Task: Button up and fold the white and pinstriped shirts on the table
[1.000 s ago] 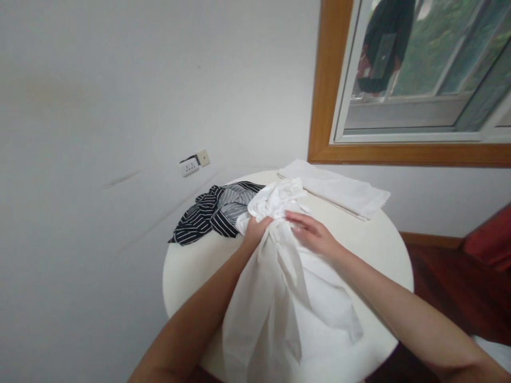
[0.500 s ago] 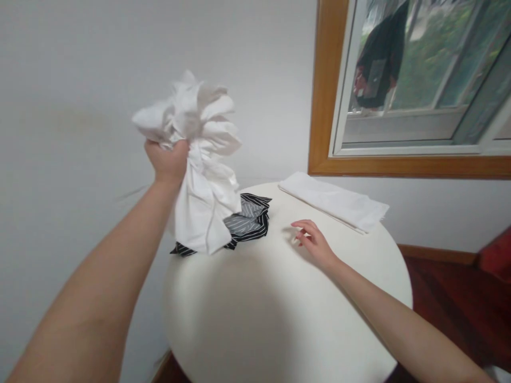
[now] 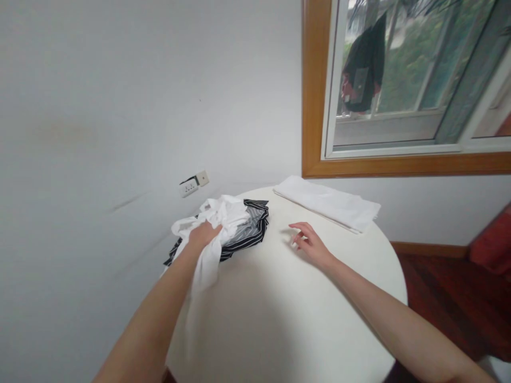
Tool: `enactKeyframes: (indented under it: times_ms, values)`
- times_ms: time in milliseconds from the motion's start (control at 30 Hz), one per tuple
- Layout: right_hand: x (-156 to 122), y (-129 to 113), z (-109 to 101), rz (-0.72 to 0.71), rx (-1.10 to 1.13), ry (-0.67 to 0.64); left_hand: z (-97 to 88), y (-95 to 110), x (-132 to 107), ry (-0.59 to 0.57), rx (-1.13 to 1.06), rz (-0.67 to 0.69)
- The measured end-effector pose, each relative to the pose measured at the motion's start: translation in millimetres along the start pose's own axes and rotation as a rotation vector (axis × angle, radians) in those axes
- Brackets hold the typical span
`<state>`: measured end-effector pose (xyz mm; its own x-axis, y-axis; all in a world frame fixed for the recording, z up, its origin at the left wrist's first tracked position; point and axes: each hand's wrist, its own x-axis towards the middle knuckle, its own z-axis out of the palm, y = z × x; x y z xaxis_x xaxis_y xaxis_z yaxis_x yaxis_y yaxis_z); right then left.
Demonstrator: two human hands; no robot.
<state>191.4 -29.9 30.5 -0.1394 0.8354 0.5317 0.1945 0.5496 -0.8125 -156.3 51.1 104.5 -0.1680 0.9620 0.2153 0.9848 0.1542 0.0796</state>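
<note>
My left hand (image 3: 204, 234) is closed on a bunched white cloth (image 3: 223, 213) and rests it on top of a black-and-white striped garment (image 3: 250, 230) at the table's back left. Part of the white cloth hangs down under my forearm. My right hand (image 3: 308, 243) lies on the round white table (image 3: 279, 314) near its middle, fingers loosely spread and holding nothing. A folded white cloth (image 3: 327, 201) lies at the table's far edge below the window.
A white wall with a power socket (image 3: 193, 184) stands behind the table on the left. A wood-framed window (image 3: 399, 85) is at the upper right. Dark wooden floor and something red (image 3: 493, 242) show at the right.
My left hand lifted the white cloth high off the table's middle, then brought it down onto the striped garment. My right hand let go of it and has stayed on the table.
</note>
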Motion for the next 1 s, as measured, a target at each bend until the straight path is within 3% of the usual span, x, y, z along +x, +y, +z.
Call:
enactKeyframes:
  times_ms: [100,233,333,400,467,567,667,733,833,1000]
  values:
    - [0,4,0,0.005,-0.032,0.013,0.8,-4,10,-0.049,0.105,0.016]
    - [5,15,-6,0.034,-0.123,0.087,-27.0,0,20,0.149,0.063,0.007]
    - [12,28,-19,0.076,-0.271,0.177,-52.4,23,13,0.364,-0.064,0.063]
    - [16,37,-33,0.082,-0.392,0.227,-63.0,47,0,0.485,-0.177,0.194]
    - [18,44,-47,0.075,-0.534,0.262,-63.0,74,-19,0.527,-0.307,0.346]
    - [23,48,-66,0.099,-0.772,0.288,-37.5,108,-52,0.472,-0.422,0.518]
    - [35,50,-77,0.154,-0.973,0.229,9.8,122,-77,0.309,-0.274,0.620]
    - [48,53,-80,0.178,-1.084,0.149,41.5,118,-84,0.254,-0.166,0.592]
    - [72,60,-80,0.221,-1.209,0.089,73.2,105,-81,0.203,-0.098,0.414]
    - [112,79,-66,0.256,-1.299,0.032,83.7,92,-65,0.192,-0.088,0.295]
